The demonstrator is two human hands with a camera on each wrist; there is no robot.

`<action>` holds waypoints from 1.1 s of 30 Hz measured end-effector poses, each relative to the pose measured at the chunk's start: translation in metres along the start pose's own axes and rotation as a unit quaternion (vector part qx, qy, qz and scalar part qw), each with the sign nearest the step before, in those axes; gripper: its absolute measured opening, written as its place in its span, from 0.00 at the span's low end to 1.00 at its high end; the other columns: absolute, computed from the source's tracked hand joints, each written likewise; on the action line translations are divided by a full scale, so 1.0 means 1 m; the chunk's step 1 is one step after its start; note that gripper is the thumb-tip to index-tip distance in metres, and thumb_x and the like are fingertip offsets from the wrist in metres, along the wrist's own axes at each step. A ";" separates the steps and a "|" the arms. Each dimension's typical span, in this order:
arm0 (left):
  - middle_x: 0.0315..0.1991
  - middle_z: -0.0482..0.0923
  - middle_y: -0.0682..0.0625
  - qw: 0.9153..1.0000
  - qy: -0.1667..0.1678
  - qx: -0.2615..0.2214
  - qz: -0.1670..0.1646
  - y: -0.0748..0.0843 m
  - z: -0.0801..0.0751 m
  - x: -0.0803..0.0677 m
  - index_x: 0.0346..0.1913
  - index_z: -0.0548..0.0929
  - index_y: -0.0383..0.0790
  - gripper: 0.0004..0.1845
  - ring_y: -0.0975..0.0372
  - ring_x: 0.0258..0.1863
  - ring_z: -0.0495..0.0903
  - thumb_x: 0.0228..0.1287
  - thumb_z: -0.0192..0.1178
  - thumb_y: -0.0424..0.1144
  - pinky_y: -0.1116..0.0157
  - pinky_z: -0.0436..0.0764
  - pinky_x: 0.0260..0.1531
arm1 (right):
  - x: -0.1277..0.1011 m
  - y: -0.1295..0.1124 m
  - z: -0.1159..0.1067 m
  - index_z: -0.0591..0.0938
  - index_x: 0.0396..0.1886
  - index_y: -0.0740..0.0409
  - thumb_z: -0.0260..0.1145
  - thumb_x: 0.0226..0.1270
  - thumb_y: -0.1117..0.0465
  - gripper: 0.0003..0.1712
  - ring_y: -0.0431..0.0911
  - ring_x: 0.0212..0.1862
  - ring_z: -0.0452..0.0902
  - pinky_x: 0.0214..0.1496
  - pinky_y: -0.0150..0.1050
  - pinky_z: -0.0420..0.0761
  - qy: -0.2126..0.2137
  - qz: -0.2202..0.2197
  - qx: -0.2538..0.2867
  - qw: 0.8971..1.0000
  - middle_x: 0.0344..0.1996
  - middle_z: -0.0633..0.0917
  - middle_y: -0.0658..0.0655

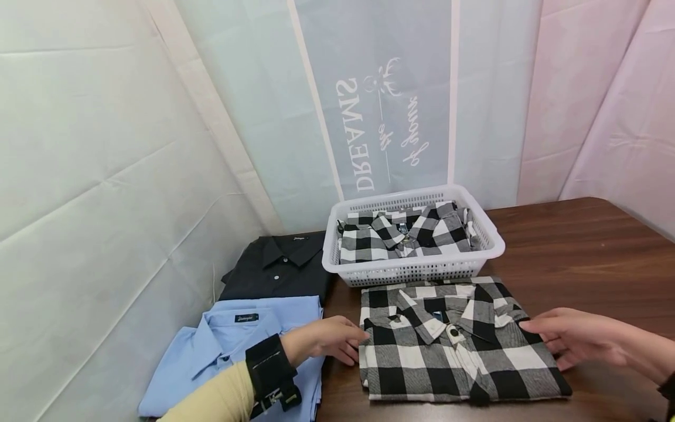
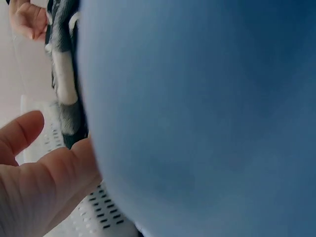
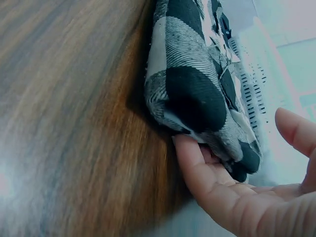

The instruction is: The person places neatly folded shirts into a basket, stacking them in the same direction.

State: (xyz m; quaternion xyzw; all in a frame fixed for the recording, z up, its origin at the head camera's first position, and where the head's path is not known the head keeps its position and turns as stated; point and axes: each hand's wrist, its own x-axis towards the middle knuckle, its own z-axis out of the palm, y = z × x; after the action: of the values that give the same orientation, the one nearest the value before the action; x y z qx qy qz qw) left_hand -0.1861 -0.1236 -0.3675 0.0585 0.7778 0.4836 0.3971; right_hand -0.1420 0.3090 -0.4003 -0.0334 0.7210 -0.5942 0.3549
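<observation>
A folded black-and-white plaid shirt (image 1: 422, 375) lies collar up on the table between both hands. At its left side is my left hand (image 1: 337, 340), its fingertips close to the shirt's edge; in the left wrist view the thumb (image 2: 22, 129) stands apart from the fingers. My right hand (image 1: 585, 340) is at the opposite edge. Seen from the right wrist, its fingertips (image 3: 187, 148) slip beneath the folded side of the shirt while the thumb (image 3: 296, 128) stays raised off the cloth. Blue fabric (image 2: 197, 118) fills most of the left wrist view.
Behind the plaid shirt stands a white plastic basket (image 1: 411, 271) holding another folded plaid shirt (image 1: 364, 243). To the left lie a folded light blue shirt (image 1: 295, 313) and a folded black shirt (image 1: 253, 275). Curtains hang behind and left of the brown wooden table (image 1: 590, 258).
</observation>
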 end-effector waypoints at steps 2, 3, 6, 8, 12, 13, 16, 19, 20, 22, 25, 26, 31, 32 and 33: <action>0.33 0.76 0.46 1.000 -0.007 -0.012 -0.005 -0.002 0.002 0.003 0.50 0.74 0.26 0.18 0.60 0.27 0.77 0.64 0.52 0.38 0.58 0.80 0.39 | 0.003 0.000 0.003 0.43 0.60 0.88 0.48 0.71 0.53 0.42 0.56 0.51 0.73 0.45 0.53 0.76 0.010 0.006 -0.002 1.000 0.54 0.66 0.78; 0.31 0.76 0.47 1.000 -0.008 -0.015 -0.008 -0.002 0.003 0.004 0.48 0.75 0.26 0.17 0.61 0.26 0.76 0.64 0.52 0.38 0.58 0.80 0.38 | 0.005 0.000 0.005 0.41 0.60 0.87 0.48 0.71 0.53 0.43 0.57 0.51 0.73 0.45 0.54 0.76 0.013 0.008 0.000 1.000 0.55 0.65 0.78; 0.25 0.76 0.49 1.000 -0.010 -0.016 -0.018 -0.002 0.004 0.008 0.36 0.78 0.31 0.11 0.62 0.23 0.76 0.64 0.53 0.38 0.60 0.80 0.35 | 0.009 0.000 0.010 0.44 0.61 0.85 0.48 0.71 0.55 0.40 0.56 0.50 0.74 0.46 0.54 0.76 0.001 -0.004 0.019 1.000 0.50 0.73 0.71; 0.22 0.75 0.50 1.000 -0.003 -0.008 -0.021 -0.001 0.005 0.010 0.29 0.76 0.36 0.09 0.62 0.21 0.75 0.64 0.53 0.38 0.62 0.80 0.33 | 0.012 -0.002 0.015 0.49 0.61 0.82 0.49 0.71 0.57 0.35 0.53 0.49 0.75 0.46 0.51 0.76 -0.010 -0.021 0.025 0.999 0.48 0.77 0.67; 0.20 0.75 0.51 0.999 0.003 0.026 -0.021 0.001 0.008 0.016 0.27 0.77 0.38 0.09 0.64 0.19 0.74 0.63 0.54 0.38 0.64 0.79 0.30 | 0.016 -0.008 0.029 0.64 0.53 0.78 0.51 0.69 0.61 0.23 0.47 0.42 0.77 0.43 0.45 0.77 0.006 -0.057 -0.009 0.998 0.39 0.81 0.54; 0.20 0.75 0.52 0.999 0.005 0.035 -0.020 0.001 0.009 0.017 0.28 0.78 0.37 0.09 0.64 0.19 0.74 0.63 0.54 0.38 0.64 0.79 0.30 | 0.018 -0.010 0.032 0.65 0.52 0.78 0.53 0.68 0.61 0.23 0.47 0.42 0.76 0.42 0.44 0.76 0.030 -0.052 -0.036 0.998 0.39 0.80 0.54; 0.21 0.76 0.52 0.998 0.014 0.058 -0.021 0.001 0.011 0.021 0.34 0.79 0.34 0.09 0.64 0.19 0.75 0.62 0.55 0.38 0.63 0.79 0.28 | 0.022 -0.016 0.040 0.66 0.49 0.78 0.56 0.66 0.60 0.24 0.50 0.44 0.73 0.43 0.45 0.74 0.094 -0.018 -0.105 0.990 0.40 0.78 0.58; 0.24 0.76 0.51 0.996 0.021 0.080 -0.028 0.003 0.014 0.023 0.39 0.78 0.34 0.11 0.62 0.20 0.74 0.60 0.56 0.40 0.63 0.77 0.26 | 0.025 -0.019 0.045 0.69 0.40 0.72 0.58 0.64 0.59 0.17 0.50 0.41 0.69 0.41 0.42 0.69 0.126 -0.001 -0.155 0.980 0.36 0.74 0.57; 0.24 0.76 0.50 0.995 0.024 0.089 -0.029 0.003 0.015 0.024 0.40 0.77 0.34 0.12 0.61 0.20 0.74 0.60 0.57 0.41 0.63 0.77 0.26 | 0.026 -0.020 0.046 0.69 0.36 0.68 0.58 0.64 0.60 0.14 0.49 0.39 0.68 0.38 0.40 0.67 0.127 -0.004 -0.161 0.979 0.32 0.72 0.55; 0.26 0.77 0.49 0.993 0.029 0.106 -0.032 0.005 0.017 0.025 0.41 0.77 0.35 0.15 0.60 0.21 0.74 0.59 0.57 0.43 0.63 0.76 0.26 | 0.028 -0.020 0.047 0.66 0.29 0.61 0.57 0.64 0.60 0.11 0.46 0.33 0.63 0.34 0.38 0.62 0.131 -0.012 -0.173 0.976 0.27 0.67 0.52; 0.27 0.76 0.48 0.992 0.049 0.118 -0.021 0.008 0.020 0.025 0.40 0.77 0.37 0.15 0.59 0.22 0.74 0.56 0.58 0.45 0.62 0.75 0.26 | 0.028 -0.020 0.048 0.63 0.25 0.58 0.57 0.63 0.60 0.13 0.44 0.29 0.58 0.31 0.37 0.57 0.136 -0.024 -0.175 0.975 0.23 0.61 0.51; 0.25 0.76 0.49 0.991 0.057 0.117 -0.015 0.009 0.021 0.025 0.37 0.78 0.39 0.13 0.59 0.21 0.73 0.54 0.58 0.45 0.63 0.75 0.26 | 0.027 -0.021 0.049 0.63 0.24 0.58 0.57 0.64 0.60 0.13 0.44 0.28 0.58 0.30 0.37 0.57 0.138 -0.026 -0.175 0.974 0.22 0.61 0.51; 0.10 0.63 0.57 0.991 0.087 0.100 0.021 0.018 0.022 0.019 0.18 0.76 0.47 0.09 0.65 0.12 0.64 0.51 0.58 0.43 0.68 0.70 0.17 | 0.019 -0.032 0.051 0.68 0.30 0.63 0.57 0.64 0.59 0.12 0.44 0.32 0.66 0.31 0.37 0.65 0.136 -0.051 -0.181 0.973 0.27 0.70 0.52; 0.08 0.60 0.58 0.991 0.090 0.099 0.029 0.021 0.022 0.016 0.16 0.75 0.48 0.10 0.66 0.11 0.60 0.51 0.58 0.43 0.69 0.68 0.16 | 0.017 -0.035 0.052 0.69 0.33 0.65 0.57 0.65 0.59 0.12 0.44 0.32 0.69 0.31 0.37 0.68 0.131 -0.062 -0.179 0.973 0.28 0.72 0.53; 0.07 0.58 0.59 0.991 0.091 0.096 0.037 0.024 0.022 0.013 0.16 0.76 0.48 0.10 0.67 0.10 0.58 0.52 0.57 0.42 0.69 0.67 0.15 | 0.015 -0.038 0.053 0.70 0.37 0.67 0.56 0.65 0.59 0.13 0.45 0.33 0.71 0.32 0.38 0.71 0.124 -0.075 -0.175 0.974 0.30 0.75 0.54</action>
State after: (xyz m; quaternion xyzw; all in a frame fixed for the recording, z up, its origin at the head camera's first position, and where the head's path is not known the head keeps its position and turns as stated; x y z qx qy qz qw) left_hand -0.1873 -0.0895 -0.3606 0.0806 0.8508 0.4243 0.2994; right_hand -0.1384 0.2465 -0.3757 -0.0754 0.8478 -0.4830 0.2055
